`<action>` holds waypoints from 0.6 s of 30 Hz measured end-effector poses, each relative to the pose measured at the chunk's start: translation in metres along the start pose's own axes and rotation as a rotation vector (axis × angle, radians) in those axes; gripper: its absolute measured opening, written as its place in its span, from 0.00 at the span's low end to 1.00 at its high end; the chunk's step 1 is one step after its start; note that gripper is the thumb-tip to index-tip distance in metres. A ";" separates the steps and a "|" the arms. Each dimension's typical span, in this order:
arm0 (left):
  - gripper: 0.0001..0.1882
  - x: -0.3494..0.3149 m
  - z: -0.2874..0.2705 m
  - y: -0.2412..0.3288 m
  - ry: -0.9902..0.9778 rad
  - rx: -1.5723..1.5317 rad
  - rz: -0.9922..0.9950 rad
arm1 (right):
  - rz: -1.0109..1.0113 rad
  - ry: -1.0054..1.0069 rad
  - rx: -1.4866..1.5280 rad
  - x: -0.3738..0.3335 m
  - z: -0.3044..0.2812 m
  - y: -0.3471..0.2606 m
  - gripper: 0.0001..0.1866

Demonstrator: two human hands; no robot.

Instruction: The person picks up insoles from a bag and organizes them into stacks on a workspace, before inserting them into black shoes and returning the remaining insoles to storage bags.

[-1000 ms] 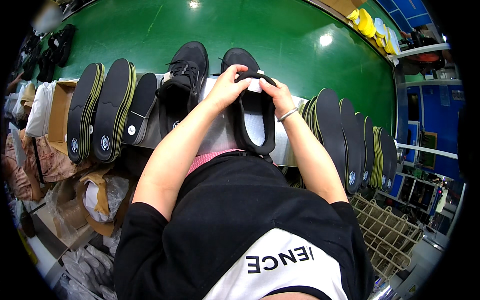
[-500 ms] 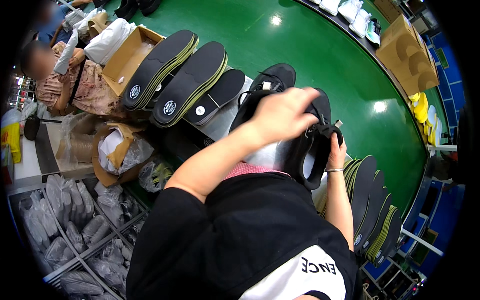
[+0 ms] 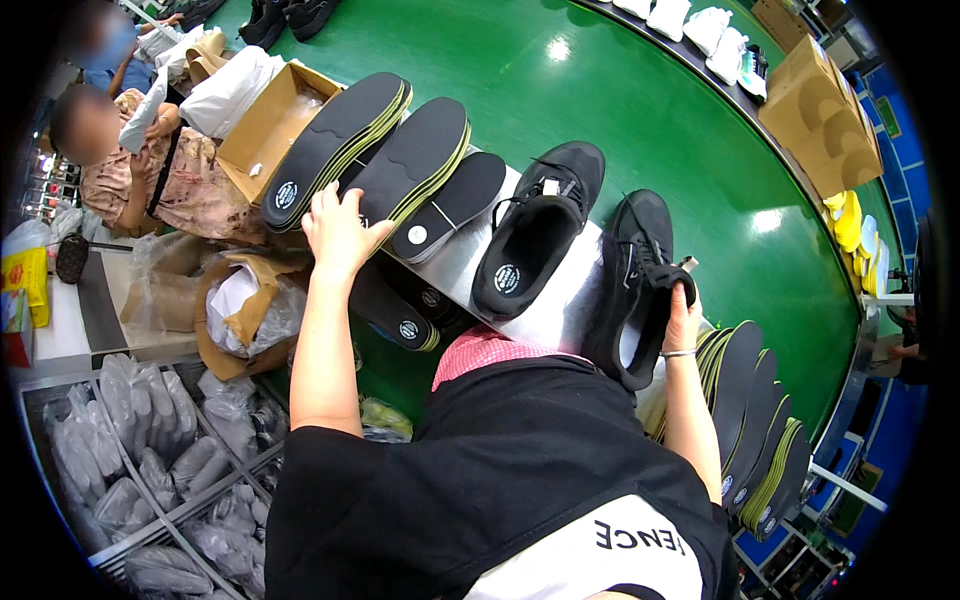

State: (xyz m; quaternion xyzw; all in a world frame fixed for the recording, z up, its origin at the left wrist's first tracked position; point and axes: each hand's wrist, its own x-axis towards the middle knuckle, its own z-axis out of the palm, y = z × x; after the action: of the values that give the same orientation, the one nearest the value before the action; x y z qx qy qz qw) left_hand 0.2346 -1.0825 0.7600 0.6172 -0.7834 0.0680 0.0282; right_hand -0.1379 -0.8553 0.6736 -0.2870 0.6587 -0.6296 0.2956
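My left hand (image 3: 341, 228) reaches to the near ends of two stacks of black insoles with yellow-green edges, the left stack (image 3: 335, 140) and the right stack (image 3: 418, 160). Its fingers are spread, and whether they touch an insole I cannot tell. My right hand (image 3: 682, 322) grips a black lace-up shoe (image 3: 622, 300) by the tongue and collar at its right side. That shoe's opening faces me, with a pale inside. To its left a second black shoe (image 3: 545, 235) rests on the metal bench (image 3: 560, 306), a round-marked insole showing in it.
Smaller banded insoles (image 3: 450, 208) lie right of the stacks. More insole stacks (image 3: 735, 400) stand at my right. Left are an open cardboard box (image 3: 262, 145), a carton with paper (image 3: 215, 345) and a rack of wrapped grey pieces (image 3: 135, 410). A person (image 3: 130, 180) works beyond.
My left hand has swung left from above the shoes to the insole stacks. My right hand keeps hold of the right shoe. The left shoe now shows uncovered.
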 end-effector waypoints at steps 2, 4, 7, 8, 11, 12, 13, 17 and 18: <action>0.30 0.007 0.001 -0.004 -0.059 -0.045 -0.028 | -0.003 -0.009 0.005 0.001 0.001 -0.002 0.19; 0.30 0.012 -0.002 -0.005 -0.169 -0.141 -0.079 | -0.004 -0.014 0.006 0.000 0.002 -0.004 0.19; 0.31 0.012 -0.004 -0.006 0.068 -0.324 -0.074 | -0.039 -0.032 0.008 0.000 0.002 0.000 0.20; 0.32 0.012 -0.007 -0.003 0.143 -0.411 -0.090 | -0.051 -0.034 0.012 0.000 0.002 0.000 0.20; 0.42 0.014 -0.022 0.006 0.041 -1.094 -0.201 | -0.017 -0.042 0.003 -0.002 0.005 -0.002 0.20; 0.44 0.014 -0.025 0.012 -0.019 -1.477 -0.226 | -0.027 -0.053 -0.038 -0.003 0.005 -0.003 0.19; 0.45 0.011 -0.049 0.036 -0.107 -1.743 -0.187 | -0.034 -0.053 -0.085 -0.004 0.000 -0.004 0.19; 0.36 -0.007 -0.063 0.106 -0.336 -2.192 -0.135 | -0.056 -0.077 -0.304 -0.016 0.005 -0.040 0.18; 0.31 -0.017 -0.067 0.132 -0.372 -2.214 -0.173 | -0.212 -0.022 -0.563 -0.024 0.009 -0.057 0.20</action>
State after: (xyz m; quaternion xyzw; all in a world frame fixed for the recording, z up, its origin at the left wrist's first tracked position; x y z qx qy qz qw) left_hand 0.1078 -1.0269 0.8147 0.3048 -0.3589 -0.7601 0.4477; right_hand -0.1152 -0.8455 0.7306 -0.4318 0.7705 -0.4463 0.1441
